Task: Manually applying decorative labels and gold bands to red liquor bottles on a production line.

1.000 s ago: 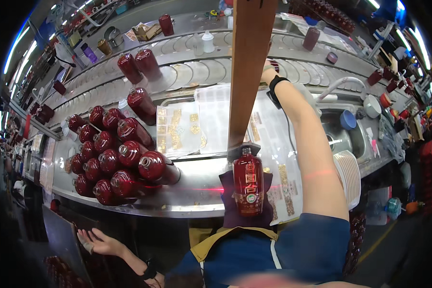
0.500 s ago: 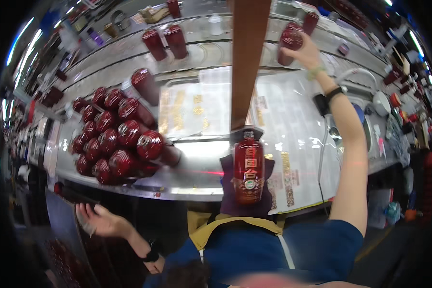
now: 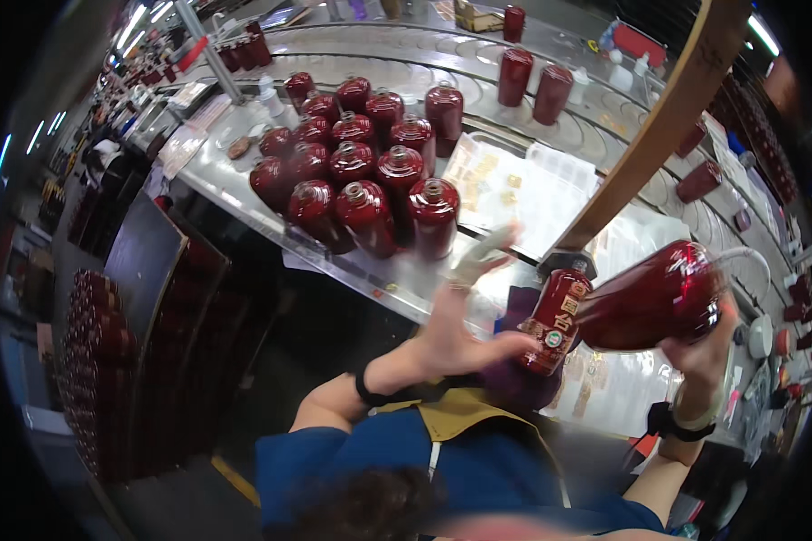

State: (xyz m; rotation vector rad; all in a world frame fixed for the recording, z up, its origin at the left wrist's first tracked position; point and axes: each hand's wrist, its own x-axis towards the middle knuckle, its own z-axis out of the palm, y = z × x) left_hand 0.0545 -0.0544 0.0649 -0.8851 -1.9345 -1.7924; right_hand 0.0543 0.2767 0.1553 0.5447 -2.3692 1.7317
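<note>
Head view: a person stands at a curved metal work counter (image 3: 244, 194) lined with glossy red ceramic bottles.
Right hand: the right hand (image 3: 705, 347) is closed around the base end of a red bottle (image 3: 651, 298), which lies tipped on its side in the air at near right.
Left hand: the left hand (image 3: 460, 334) is open with fingers spread, palm toward the bottle, holding nothing; it is blurred by motion.
Fixture: a labelled red bottle (image 3: 555, 320) stands under a slanting wooden post (image 3: 659, 126), just beside the left fingertips.
Stock: a cluster of red bottles (image 3: 361, 171) stands on the counter at far left; label sheets (image 3: 514, 185) lie to its right.
Handling advice: judged from the tilt, support the neck end with the free hand before turning the bottle, and keep it apart from the fixture bottle, since glazed surfaces likely chip on contact.
</note>
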